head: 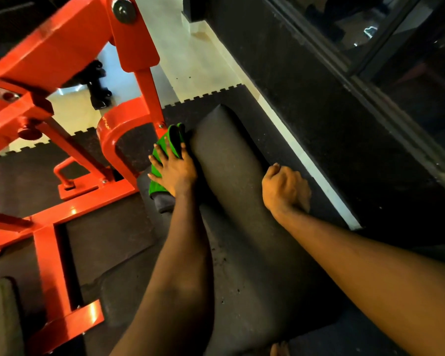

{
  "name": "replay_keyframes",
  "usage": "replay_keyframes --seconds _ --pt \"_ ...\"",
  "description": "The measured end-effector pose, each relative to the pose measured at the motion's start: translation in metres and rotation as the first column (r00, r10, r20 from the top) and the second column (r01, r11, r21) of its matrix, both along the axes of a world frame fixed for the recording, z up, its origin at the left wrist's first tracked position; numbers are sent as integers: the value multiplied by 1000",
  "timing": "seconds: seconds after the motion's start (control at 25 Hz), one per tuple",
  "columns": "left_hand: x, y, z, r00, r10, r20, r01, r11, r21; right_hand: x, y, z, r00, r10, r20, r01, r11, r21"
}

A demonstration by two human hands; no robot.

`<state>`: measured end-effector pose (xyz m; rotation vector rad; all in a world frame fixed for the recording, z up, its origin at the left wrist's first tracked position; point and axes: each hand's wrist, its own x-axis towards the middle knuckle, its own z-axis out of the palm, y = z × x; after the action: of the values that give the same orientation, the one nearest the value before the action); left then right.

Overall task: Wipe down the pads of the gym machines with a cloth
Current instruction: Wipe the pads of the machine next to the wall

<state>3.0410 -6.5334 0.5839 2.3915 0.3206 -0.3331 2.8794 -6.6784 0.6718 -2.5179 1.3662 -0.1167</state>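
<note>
The left hand (pixel 174 170) lies flat with its fingers spread and straight, pressing a green cloth (pixel 156 185) against the left side of a long dark pad (pixel 226 155). The cloth is bunched under the palm; a black patch shows on its upper part near the fingertips, and its lower end hangs over a smaller dark padded piece (pixel 163 202) just beside the long pad. The right hand (pixel 285 188) sits on the opposite, right edge of the same pad, knuckles up, its fingers curled down over that edge so that it grips the pad; the fingertips themselves are hidden. Both forearms reach in from the bottom of the view, the left one crossing over the near end of the pad. The pad runs away from the person, its rounded far end close to the toothed seam of the black rubber floor mat (pixel 288 140). To the left stands the orange-red machine frame (pixel 62 55), with a bolted upright post coming down just beside the top of the cloth and low beams spreading across the floor. An olive-coloured cushion (pixel 0 317) shows at the lower left corner. On the right a pale strip (pixel 306 160) runs along the mat, and beyond it stands a dark glass wall (pixel 396 60).
</note>
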Motion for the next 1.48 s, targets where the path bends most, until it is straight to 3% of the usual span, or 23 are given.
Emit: replay_keyframes --seconds 0.16,0.32,0.72,0.92,1.08,1.2,1.32,1.48 --pt "-96 -13 17 995 -15 94 19 999 -39 -2 4 8 1000 9 13 -9 1000 5" --pt "-195 -19 23 991 -107 74 110 993 -43 -4 8 14 999 -4 38 3 999 33" --pt "-105 -9 8 1000 -4 9 4 1000 -10 -4 1 9 1000 24 7 -24 999 25" --pt "-164 -10 11 997 -4 79 5 1000 -13 -6 2 5 995 40 95 -44 998 43" --pt "-258 -8 11 996 -2 89 3 1000 -12 -6 -5 6 992 52 113 -68 987 146" --pt "-304 -2 9 997 -10 75 12 1000 -23 -18 -4 11 981 158 115 -183 951 250" --pt "-310 0 9 999 -10 44 10 1000 -2 -73 -5 6 920 389 46 -388 888 245" --pt "-266 1 3 1000 10 24 -11 999 45 -128 -7 -2 902 432 10 -430 895 121"
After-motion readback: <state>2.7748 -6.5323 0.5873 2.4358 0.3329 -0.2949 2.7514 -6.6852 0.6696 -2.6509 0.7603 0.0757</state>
